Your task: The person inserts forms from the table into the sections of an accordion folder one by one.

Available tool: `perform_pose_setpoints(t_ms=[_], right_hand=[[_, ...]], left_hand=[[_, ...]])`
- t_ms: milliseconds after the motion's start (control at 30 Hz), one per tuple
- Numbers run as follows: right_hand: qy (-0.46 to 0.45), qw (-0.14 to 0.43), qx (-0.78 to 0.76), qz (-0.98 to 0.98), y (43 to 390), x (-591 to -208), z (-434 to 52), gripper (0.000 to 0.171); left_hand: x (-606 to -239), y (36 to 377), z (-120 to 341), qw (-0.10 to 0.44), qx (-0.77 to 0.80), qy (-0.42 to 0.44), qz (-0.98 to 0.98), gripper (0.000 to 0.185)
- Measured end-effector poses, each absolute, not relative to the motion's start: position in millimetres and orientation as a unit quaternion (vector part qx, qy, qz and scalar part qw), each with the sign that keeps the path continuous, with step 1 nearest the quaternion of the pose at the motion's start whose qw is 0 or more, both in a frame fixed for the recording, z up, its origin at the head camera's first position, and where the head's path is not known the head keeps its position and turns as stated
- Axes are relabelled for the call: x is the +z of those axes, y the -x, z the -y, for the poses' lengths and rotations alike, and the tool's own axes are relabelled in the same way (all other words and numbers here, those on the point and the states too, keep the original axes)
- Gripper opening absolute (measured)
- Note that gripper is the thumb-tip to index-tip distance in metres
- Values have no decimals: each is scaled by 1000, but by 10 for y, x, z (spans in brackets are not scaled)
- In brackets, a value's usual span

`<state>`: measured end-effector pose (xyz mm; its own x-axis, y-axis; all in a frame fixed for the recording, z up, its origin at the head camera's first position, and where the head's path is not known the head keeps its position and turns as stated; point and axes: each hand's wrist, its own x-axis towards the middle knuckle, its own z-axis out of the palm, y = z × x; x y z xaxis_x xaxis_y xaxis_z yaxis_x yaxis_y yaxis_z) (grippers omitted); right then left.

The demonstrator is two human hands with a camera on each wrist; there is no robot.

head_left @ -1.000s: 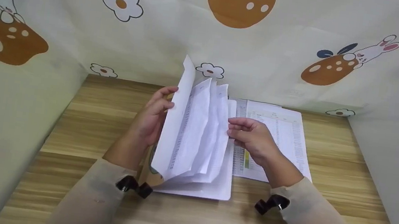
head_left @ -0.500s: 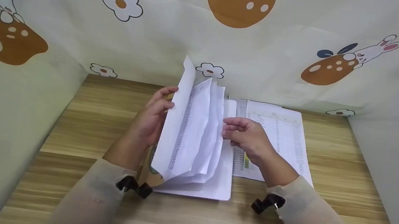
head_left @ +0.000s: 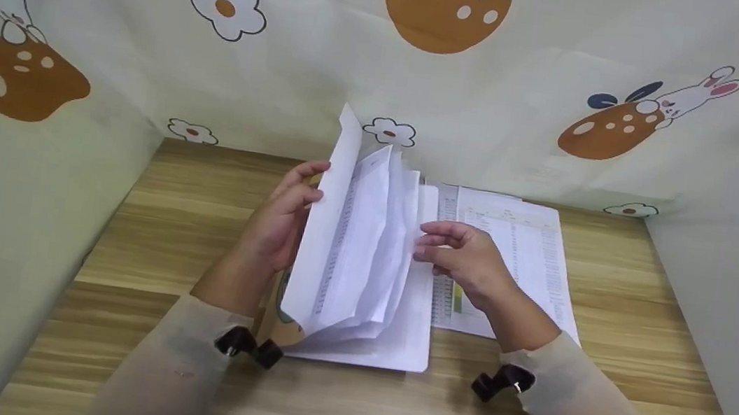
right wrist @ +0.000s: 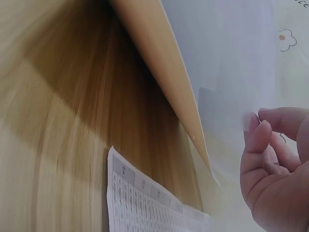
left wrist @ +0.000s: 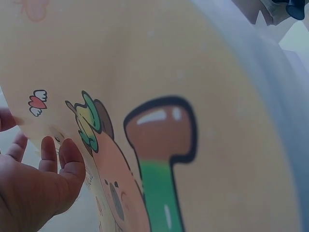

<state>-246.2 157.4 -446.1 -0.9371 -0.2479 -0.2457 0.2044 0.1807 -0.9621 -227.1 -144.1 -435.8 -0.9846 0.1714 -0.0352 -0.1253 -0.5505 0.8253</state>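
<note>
A folder (head_left: 394, 351), white inside, stands partly open in the middle of the table, with several white sheets (head_left: 373, 236) fanned out inside it. Cartoon fruit decorates its tan outer cover (left wrist: 231, 130), seen close up in the left wrist view. At the raised left cover, my left hand (head_left: 275, 228) holds the edge with bent fingers. My right hand (head_left: 465, 258) pinches the right edge of a sheet between thumb and fingers. The right wrist view has that hand (right wrist: 280, 174) against a pale, translucent-looking sheet (right wrist: 227, 63).
Printed table sheets (head_left: 533, 256) lie flat on the wooden table (head_left: 620, 288) right of the folder, partly under my right forearm. A patterned cloth wall (head_left: 301, 72) rises behind the table, and pale walls stand at both sides.
My right hand shifts left with the sheet edge, then slightly back right. The outermost sheet's top corner sits lower than before. My left hand and the raised cover stay put.
</note>
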Motion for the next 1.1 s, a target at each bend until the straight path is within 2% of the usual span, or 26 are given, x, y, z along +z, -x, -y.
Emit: perform_pose_setpoints(t_ms=[100, 400, 800, 1100], right_hand=[[14, 167, -642, -748, 2473, -4454, -1683, 48], [-15, 137, -622, -771, 2505, -4458, -2188, 39], [-66, 96, -544, -831, 2538, -4453, -2887, 45], [-112, 67, -529, -839, 2656, -4667, -3278, 55]], left_hand=[[-4366, 2271, 1446, 85, 880, -26, -466, 42], [-4356, 2266, 1446, 87, 882, -26, -462, 41], [-4361, 2274, 1447, 77, 879, -21, -470, 40], [-4369, 2275, 1449, 82, 876, -21, -475, 41]])
